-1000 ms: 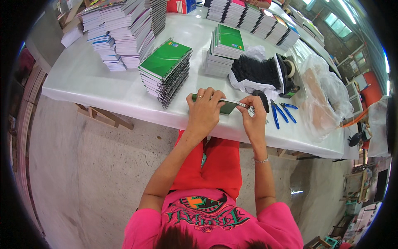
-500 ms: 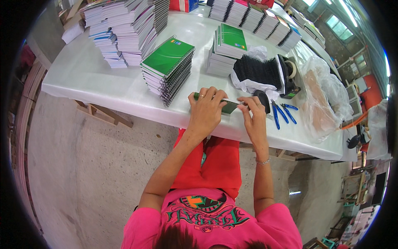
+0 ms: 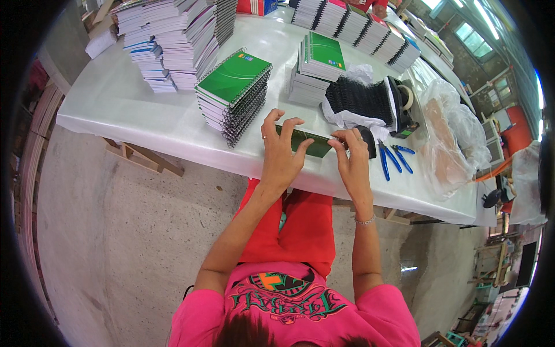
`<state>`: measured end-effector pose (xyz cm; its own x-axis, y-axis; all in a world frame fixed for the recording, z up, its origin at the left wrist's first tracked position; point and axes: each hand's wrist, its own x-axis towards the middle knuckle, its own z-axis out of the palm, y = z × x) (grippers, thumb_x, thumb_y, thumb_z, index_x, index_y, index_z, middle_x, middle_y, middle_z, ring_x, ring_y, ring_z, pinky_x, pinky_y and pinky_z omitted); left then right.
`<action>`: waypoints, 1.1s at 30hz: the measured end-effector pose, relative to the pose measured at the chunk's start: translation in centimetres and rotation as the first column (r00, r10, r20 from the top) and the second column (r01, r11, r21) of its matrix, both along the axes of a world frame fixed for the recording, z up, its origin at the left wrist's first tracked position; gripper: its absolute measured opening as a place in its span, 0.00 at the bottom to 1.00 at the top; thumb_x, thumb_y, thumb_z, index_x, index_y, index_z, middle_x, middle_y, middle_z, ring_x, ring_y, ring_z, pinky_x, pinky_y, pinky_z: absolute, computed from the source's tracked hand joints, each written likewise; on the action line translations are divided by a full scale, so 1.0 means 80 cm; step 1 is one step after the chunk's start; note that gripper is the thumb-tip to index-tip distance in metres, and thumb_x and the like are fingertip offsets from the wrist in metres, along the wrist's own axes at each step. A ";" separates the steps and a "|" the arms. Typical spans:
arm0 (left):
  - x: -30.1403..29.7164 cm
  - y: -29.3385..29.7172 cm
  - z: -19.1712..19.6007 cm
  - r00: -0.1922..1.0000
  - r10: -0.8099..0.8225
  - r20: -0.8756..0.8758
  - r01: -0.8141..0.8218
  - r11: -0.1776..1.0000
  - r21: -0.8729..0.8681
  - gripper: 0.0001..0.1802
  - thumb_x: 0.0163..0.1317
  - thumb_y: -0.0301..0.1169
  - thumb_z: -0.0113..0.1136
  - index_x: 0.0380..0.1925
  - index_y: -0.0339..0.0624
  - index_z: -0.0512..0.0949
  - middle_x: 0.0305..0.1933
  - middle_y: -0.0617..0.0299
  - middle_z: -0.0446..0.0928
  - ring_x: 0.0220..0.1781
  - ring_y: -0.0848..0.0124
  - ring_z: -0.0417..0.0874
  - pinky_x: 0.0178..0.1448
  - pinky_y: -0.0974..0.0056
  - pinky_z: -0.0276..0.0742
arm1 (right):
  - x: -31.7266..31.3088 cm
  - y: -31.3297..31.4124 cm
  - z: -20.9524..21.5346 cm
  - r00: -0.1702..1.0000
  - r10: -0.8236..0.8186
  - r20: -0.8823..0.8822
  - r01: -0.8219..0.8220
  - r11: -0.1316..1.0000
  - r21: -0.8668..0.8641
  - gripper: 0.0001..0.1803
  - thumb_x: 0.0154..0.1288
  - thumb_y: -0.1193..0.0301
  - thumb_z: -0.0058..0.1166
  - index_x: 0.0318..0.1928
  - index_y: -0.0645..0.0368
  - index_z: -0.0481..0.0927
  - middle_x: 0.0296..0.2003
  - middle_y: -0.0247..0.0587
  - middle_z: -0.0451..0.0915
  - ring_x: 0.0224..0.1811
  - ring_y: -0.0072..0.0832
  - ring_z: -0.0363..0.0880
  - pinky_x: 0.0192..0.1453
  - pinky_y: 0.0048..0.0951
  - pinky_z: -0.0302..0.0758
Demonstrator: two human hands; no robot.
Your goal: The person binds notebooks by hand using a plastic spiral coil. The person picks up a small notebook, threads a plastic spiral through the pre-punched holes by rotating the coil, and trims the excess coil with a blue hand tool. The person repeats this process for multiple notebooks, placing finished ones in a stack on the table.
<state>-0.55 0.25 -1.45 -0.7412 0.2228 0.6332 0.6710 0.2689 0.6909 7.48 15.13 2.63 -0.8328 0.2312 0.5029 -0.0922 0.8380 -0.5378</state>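
A green-covered notebook (image 3: 310, 143) is held up on its edge near the table's front. My right hand (image 3: 354, 155) pinches its right end between thumb and fingers, where a wire coil partly shows. Over the left end, my left hand (image 3: 280, 151) has its fingers spread and curved, with the thumb close against the cover. To the left stands a stack of green wire-bound notebooks (image 3: 234, 78). Another green-covered stack (image 3: 324, 53), apparently without coils, lies behind my hands. Right of my right hand are blue-handled pliers (image 3: 391, 162) and a dark rounded object (image 3: 365, 141).
Black wire coils (image 3: 359, 99) lie on white paper beside a tape dispenser (image 3: 403, 107). Clear plastic bags (image 3: 454, 130) cover the table's right end. Tall book stacks (image 3: 179, 46) stand at the back left, and a row of coil-bound books (image 3: 352, 26) at the back. Another person's hand (image 3: 378, 8) shows there.
My left hand has loosened, its fingers lifting and spreading off the notebook's top edge. More of the green cover faces me. My right hand stays at the right end.
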 end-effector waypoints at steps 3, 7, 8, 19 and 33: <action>0.003 0.001 -0.005 0.997 -0.016 0.081 0.008 0.995 0.104 0.28 0.50 0.28 0.72 0.52 0.45 0.73 0.59 0.48 0.58 0.63 0.50 0.62 0.67 0.49 0.60 | -0.001 0.004 -0.004 1.000 -0.014 -0.005 0.015 0.985 0.170 0.09 0.66 0.70 0.57 0.44 0.58 0.77 0.36 0.40 0.75 0.40 0.38 0.73 0.51 0.37 0.63; 0.007 0.001 -0.012 0.977 -0.061 0.206 0.040 0.994 0.105 0.33 0.48 0.28 0.73 0.56 0.46 0.69 0.58 0.48 0.58 0.63 0.49 0.62 0.66 0.50 0.61 | -0.002 -0.003 0.006 1.000 -0.013 0.014 0.013 1.000 0.019 0.07 0.66 0.70 0.56 0.41 0.60 0.78 0.37 0.41 0.76 0.41 0.38 0.73 0.51 0.36 0.63; 0.009 0.002 -0.013 0.972 -0.055 0.228 0.033 0.994 0.100 0.36 0.47 0.29 0.74 0.58 0.46 0.68 0.57 0.48 0.58 0.62 0.48 0.62 0.66 0.50 0.61 | -0.001 -0.002 0.006 0.999 -0.024 0.037 0.024 1.000 0.019 0.07 0.66 0.71 0.55 0.41 0.61 0.78 0.37 0.42 0.76 0.41 0.38 0.74 0.52 0.36 0.63; -0.017 -0.016 -0.001 0.950 -0.231 0.210 0.223 0.973 0.060 0.34 0.41 0.35 0.78 0.45 0.42 0.66 0.46 0.55 0.61 0.51 0.58 0.66 0.57 0.56 0.67 | 0.032 0.122 0.021 0.950 0.052 0.308 -0.065 0.997 0.029 0.22 0.55 0.77 0.63 0.52 0.56 0.78 0.54 0.45 0.71 0.54 0.40 0.73 0.57 0.35 0.70; -0.038 0.007 -0.010 0.875 -0.433 0.217 0.429 0.901 0.070 0.36 0.40 0.39 0.80 0.46 0.45 0.67 0.46 0.59 0.61 0.48 0.63 0.68 0.54 0.61 0.68 | 0.043 0.127 -0.022 0.936 -0.030 0.350 0.048 0.998 -0.043 0.25 0.54 0.65 0.71 0.51 0.61 0.80 0.68 0.49 0.63 0.61 0.37 0.72 0.59 0.32 0.73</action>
